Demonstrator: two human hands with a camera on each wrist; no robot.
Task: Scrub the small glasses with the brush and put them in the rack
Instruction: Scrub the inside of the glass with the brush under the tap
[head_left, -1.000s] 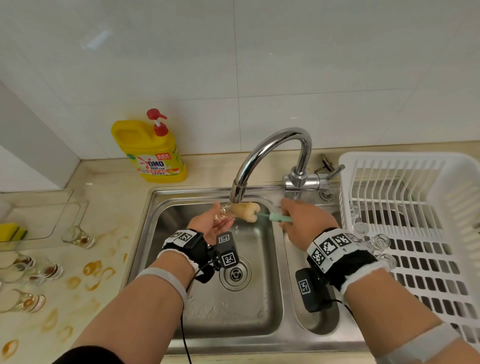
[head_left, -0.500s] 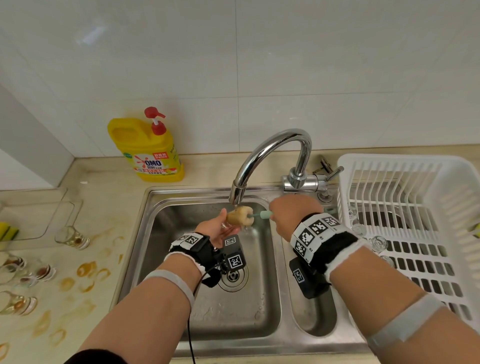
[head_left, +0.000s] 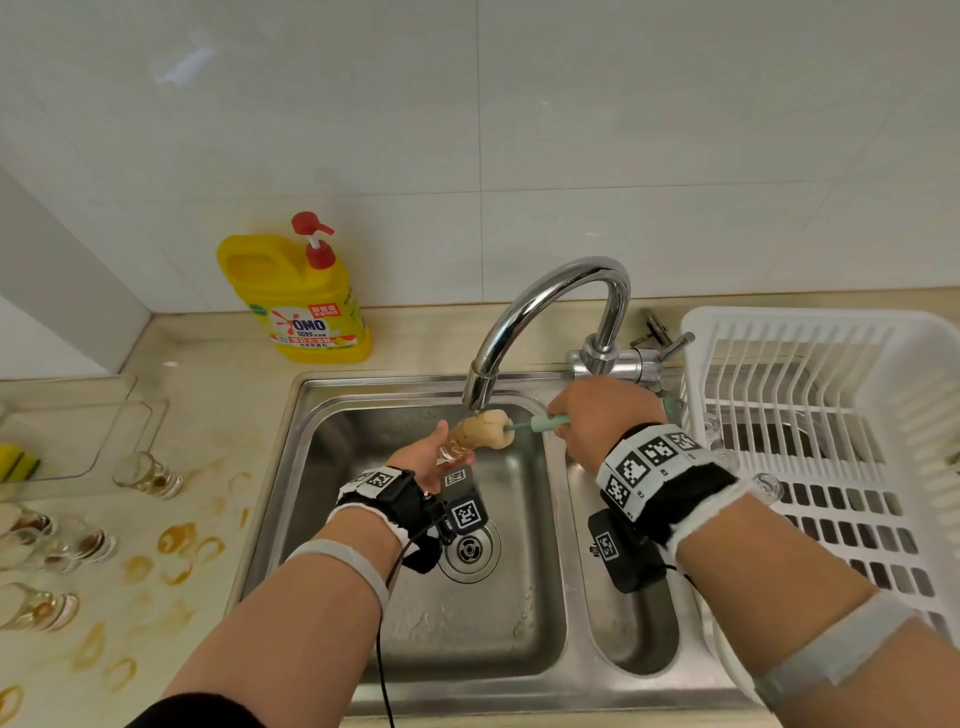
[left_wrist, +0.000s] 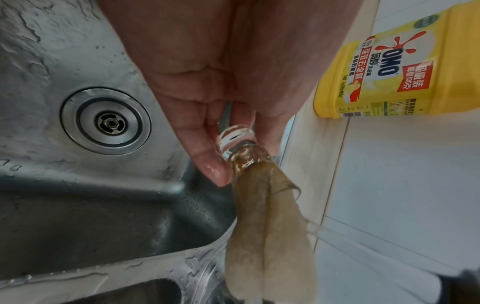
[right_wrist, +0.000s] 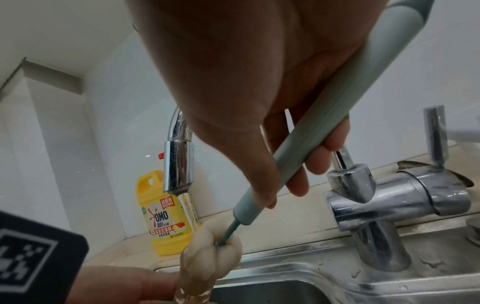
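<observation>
Over the sink (head_left: 322, 467), under the running tap (head_left: 524, 322), left hand (head_left: 421, 462) pinches a small glass (left_wrist: 239, 144) by its base, tilted. Right hand (head_left: 602, 415) wraps the brush (right_wrist: 306, 148) handle, sponge head stuffed into the glass mouth.

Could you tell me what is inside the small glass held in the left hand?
The brush's beige sponge head fills the small glass held by the left hand; the right hand grips the handle. The sponge covers any residue on the glass's inside.
</observation>
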